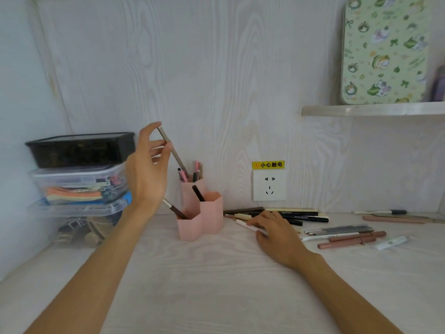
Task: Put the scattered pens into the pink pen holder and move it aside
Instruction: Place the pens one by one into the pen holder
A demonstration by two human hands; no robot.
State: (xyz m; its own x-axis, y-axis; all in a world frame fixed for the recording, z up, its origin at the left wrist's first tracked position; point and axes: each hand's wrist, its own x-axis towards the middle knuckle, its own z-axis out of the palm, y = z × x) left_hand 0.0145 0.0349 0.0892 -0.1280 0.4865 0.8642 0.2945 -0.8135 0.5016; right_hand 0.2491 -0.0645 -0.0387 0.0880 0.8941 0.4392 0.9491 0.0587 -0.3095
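Single head-worn wide-angle view. Looks forward and slightly down across the pale wood-grain counter (216, 285) to the white wood-grain back wall (216, 68). Close range: both forearms enter from the bottom corners. Left hand (149, 169) raised left of centre, pinching a slim grey-brown pen (172, 150). Right hand (277, 235) low, right of centre, over the scattered pens (337, 233). Pink hexagonal plastic pen holder (202, 220) near frame centre. White wall socket (269, 185) nearly head-on. Left edge takes in the stack of clear and dark plastic storage boxes (79, 174), blurred. Upper right catches the pale wall shelf (373, 109). Straight lines bow toward the frame edges.
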